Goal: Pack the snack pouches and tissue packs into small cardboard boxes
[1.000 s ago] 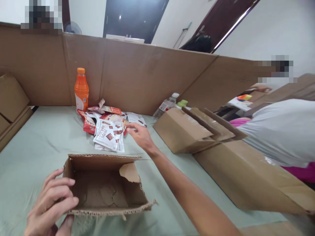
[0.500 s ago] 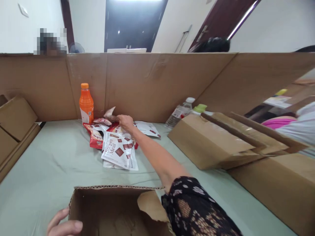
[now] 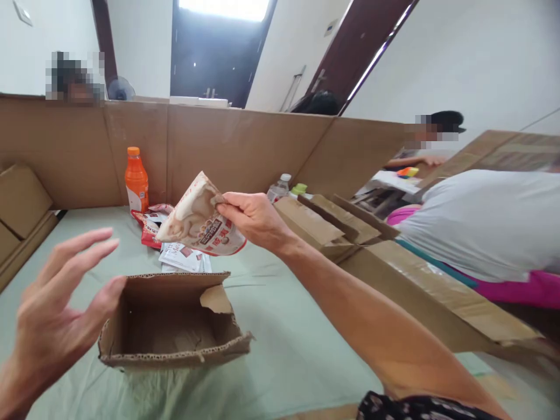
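Note:
Pinched at its upper right corner, a white and red printed food pouch (image 3: 205, 224) hangs from my right hand (image 3: 258, 219) above the far side of an open cardboard box (image 3: 175, 356). The box shows a bare inside and a torn flap at its right corner. My left hand (image 3: 65, 309) is at the box's left side, fingers spread, holding nothing. Behind the box lie white sachets (image 3: 186, 259) with brown squares and a red packet (image 3: 151, 233), partly hidden by the pouch. An orange drink bottle (image 3: 137, 181) stands upright behind them.
A tall cardboard wall (image 3: 227, 140) closes off the back of the green-covered table (image 3: 280, 332). Folded cardboard boxes (image 3: 371, 274) stand at the right, with a clear bottle (image 3: 280, 188) behind. More cardboard (image 3: 26, 210) is at the left. A person in a white top (image 3: 485, 221) bends over at the right.
My right hand has lifted the pouch from the pile and brought it nearer, towards the box. My left hand has come off the box's rim and opened. The view has shifted right.

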`<state>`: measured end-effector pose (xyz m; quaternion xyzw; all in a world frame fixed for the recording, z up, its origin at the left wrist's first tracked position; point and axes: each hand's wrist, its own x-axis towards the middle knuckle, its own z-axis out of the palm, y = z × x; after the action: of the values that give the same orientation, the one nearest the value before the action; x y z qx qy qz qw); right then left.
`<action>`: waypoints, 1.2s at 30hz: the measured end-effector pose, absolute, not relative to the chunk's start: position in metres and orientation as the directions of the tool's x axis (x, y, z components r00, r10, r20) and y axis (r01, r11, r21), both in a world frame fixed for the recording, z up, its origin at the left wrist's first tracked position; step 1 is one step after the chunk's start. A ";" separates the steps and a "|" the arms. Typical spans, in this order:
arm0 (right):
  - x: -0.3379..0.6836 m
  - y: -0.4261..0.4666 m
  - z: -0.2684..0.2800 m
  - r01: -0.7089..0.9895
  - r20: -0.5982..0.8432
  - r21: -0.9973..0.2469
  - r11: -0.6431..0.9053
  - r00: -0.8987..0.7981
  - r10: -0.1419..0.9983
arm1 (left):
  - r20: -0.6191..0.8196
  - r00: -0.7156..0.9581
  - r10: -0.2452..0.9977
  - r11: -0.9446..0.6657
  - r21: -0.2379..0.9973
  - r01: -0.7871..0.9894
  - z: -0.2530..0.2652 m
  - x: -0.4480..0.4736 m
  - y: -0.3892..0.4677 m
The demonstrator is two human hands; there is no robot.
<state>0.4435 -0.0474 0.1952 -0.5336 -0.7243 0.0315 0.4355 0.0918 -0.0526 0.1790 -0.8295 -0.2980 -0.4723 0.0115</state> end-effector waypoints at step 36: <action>0.381 -0.118 0.150 0.499 0.464 -0.643 0.580 -0.349 0.814 | 0.621 0.734 0.275 -0.947 0.045 0.317 0.126 0.079 -0.106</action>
<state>0.3810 -0.1183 0.1496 -0.4122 -0.7966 0.1997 0.3945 0.0791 -0.1063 0.1259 -0.9306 -0.1589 -0.3283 0.0319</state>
